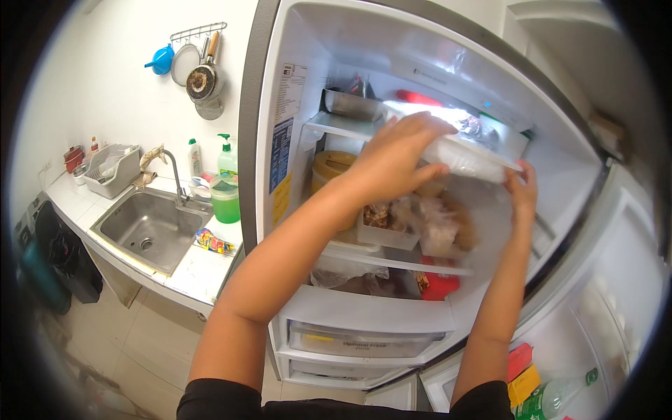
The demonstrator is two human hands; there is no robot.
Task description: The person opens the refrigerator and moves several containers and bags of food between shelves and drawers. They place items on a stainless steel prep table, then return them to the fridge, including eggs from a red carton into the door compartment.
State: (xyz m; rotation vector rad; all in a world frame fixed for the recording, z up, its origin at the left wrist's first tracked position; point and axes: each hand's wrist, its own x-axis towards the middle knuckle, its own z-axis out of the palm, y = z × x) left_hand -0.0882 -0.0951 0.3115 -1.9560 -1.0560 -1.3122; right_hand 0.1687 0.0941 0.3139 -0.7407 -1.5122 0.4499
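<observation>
A white, plastic-covered package [464,161] is tilted at the front of the refrigerator's upper shelf [341,126], its outline blurred. My left hand [404,152] grips its left side, fingers over the top and thumb lower down. At its right end, the fingers of my right hand [521,189] pinch the edge. Behind my left hand sits a metal tray [353,105] with a dark item in it. Bright light washes out part of the shelf behind the package.
Below are a yellow-brown round container [331,164], a white bin [388,236] of bagged food and a red item [440,281]. The open refrigerator door [593,294] stands at right, holding a green bottle [546,399]. A steel sink [149,231] is at left.
</observation>
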